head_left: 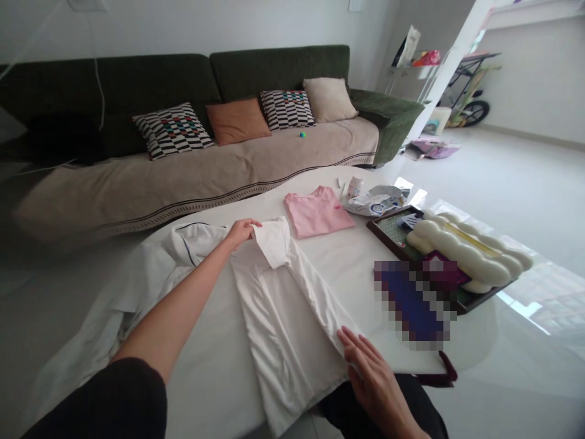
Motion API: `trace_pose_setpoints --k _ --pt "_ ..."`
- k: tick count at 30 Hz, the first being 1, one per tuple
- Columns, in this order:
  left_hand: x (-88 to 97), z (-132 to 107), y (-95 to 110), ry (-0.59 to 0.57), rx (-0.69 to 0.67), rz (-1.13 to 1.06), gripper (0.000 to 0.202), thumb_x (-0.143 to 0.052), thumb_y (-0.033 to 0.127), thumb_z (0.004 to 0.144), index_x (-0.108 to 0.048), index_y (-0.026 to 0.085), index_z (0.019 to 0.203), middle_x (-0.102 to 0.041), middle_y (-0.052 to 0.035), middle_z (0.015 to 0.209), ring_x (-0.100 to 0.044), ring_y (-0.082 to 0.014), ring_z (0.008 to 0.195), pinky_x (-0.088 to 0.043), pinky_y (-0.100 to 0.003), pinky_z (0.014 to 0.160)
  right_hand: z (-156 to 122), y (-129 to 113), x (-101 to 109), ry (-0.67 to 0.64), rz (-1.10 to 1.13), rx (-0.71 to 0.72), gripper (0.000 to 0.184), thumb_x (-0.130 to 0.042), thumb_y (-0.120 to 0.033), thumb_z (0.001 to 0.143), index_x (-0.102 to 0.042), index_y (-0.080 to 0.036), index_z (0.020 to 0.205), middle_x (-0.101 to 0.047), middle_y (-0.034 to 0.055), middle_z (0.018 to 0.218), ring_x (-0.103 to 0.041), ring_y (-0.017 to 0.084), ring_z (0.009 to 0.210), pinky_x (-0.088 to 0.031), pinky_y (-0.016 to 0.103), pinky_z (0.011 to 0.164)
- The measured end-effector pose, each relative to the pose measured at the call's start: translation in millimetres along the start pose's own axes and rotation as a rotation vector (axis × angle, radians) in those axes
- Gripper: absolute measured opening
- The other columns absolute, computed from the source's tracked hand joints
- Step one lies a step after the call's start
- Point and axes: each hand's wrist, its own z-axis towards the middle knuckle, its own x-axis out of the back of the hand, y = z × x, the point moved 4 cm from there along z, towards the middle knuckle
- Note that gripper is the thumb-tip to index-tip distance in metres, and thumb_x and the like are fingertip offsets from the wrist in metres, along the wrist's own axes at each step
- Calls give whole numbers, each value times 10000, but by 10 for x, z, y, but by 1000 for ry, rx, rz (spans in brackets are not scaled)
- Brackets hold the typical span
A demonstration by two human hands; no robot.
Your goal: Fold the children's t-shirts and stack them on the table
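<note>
A white shirt lies lengthwise on the white table, its long sides folded inward and its near end hanging over the table edge. At its far end my left hand is closed on the cloth, beside a flap that looks like a sleeve folded across the top. Along the near right edge of the shirt rests my right hand, fingers stretched out and touching the cloth. Left of the shirt is a rumpled white garment with dark piping. Beyond it lies a folded pink T-shirt.
A dark tray holding a cream cloud-shaped tissue box stands at the right, near a pixelated blue item. Behind the pink top are a plastic package and a small bottle. A green sofa with cushions borders the table's far side.
</note>
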Motion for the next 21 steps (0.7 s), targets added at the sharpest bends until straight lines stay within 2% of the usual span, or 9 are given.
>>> trace_pose_setpoints --k 2,5,9,12,14,17,21 --pt "39 -70 -219 43 93 -31 235 -461 100 625 -618 143 795 -600 -8 619 -548 -99 521 -477 -247 579 -56 -25 -137 -73 -49 42 414 -354 -63 812 -453 -145 1205 -528 93 1235 -423 192 1200 -409 361 973" --pt "0 -114 -376 53 146 -64 211 -477 190 664 -605 139 824 -601 -31 606 -568 -144 500 -496 -303 539 -105 -40 -221 -114 -98 37 488 -339 -59 818 -393 -138 1296 -503 92 1263 -391 193 1220 -405 359 980" --pt "-43 -88 -311 78 121 -71 229 -520 280 685 -599 135 842 -606 -36 658 -573 -140 529 -496 -285 534 -82 -126 -137 -85 -97 -12 504 -337 -63 827 -389 -176 1315 -510 65 1257 -407 190 1207 -427 344 962" --pt "-27 -38 -163 89 43 -22 330 -607 196 611 -593 161 939 -593 2 692 -557 -99 566 -482 -221 565 -25 -232 -56 -30 -71 -32 502 -341 -70 832 -375 -169 1323 -499 69 1266 -416 191 1202 -434 342 954" --pt "-1 -18 -110 85 3 34 413 -594 134 594 -582 180 1004 -581 19 692 -544 -84 574 -471 -200 572 4 -306 -43 -2 -60 -14 501 -341 -66 832 -372 -156 1324 -494 76 1270 -409 193 1208 -433 343 952" --pt "49 -46 -178 82 -14 165 399 -538 91 600 -605 178 983 -550 33 630 -517 -82 542 -456 -196 555 6 -401 -91 -35 -102 39 482 -369 -71 822 -416 -154 1295 -509 74 1254 -414 210 1204 -450 352 926" --pt "132 -156 -370 134 -26 379 337 -529 79 597 -641 165 903 -525 25 591 -534 -123 588 -466 -243 622 -39 -483 -118 -171 -136 115 360 -496 -222 805 -551 -186 1159 -563 63 1193 -489 262 1133 -497 386 847"
